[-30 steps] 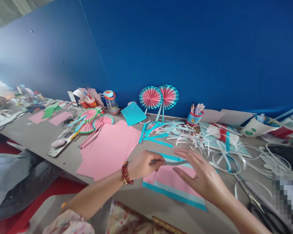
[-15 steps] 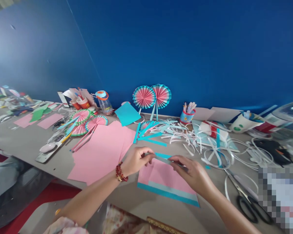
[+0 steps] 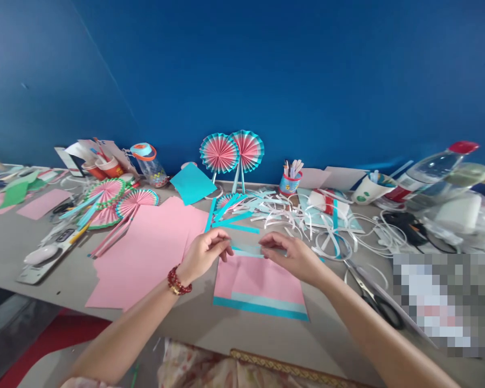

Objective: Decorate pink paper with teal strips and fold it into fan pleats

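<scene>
Paper [image 3: 262, 277], pink with blue edging, flat on table [image 3: 202, 328] near curled left hand [image 3: 208, 250] and right hand [image 3: 295, 257]; cannot tell either grip as pinched or loose.

Sheet [image 3: 267, 275] on tbl [image 3: 188, 319], paper stack [image 3: 153, 253] L, scissors [image 3: 372, 295] R, fans [image 3: 219, 153] bhd
</scene>
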The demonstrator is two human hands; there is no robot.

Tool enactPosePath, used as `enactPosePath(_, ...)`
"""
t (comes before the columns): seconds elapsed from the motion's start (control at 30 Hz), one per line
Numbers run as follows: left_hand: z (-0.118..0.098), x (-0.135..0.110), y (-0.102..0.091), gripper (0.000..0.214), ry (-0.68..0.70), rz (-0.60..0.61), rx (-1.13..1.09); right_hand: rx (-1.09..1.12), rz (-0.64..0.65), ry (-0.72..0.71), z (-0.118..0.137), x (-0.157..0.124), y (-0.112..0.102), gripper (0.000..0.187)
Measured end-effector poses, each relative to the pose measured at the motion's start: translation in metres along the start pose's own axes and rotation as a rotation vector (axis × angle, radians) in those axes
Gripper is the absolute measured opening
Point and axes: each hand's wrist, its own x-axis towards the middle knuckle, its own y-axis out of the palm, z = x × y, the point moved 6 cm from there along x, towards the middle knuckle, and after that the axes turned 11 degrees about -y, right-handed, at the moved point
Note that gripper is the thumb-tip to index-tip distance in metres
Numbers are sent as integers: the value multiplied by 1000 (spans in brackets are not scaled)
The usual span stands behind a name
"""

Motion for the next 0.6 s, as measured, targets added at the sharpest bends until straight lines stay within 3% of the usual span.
enactPosePath(0.27, 8, -1, -5, 27, -12, -21, 25, -37, 91, -48, 19, 30, 17, 29)
enactPosePath(0.6, 27, -7, -9, 27, -62, -42, 17, -41, 114, -66, 14, 48, 49, 12)
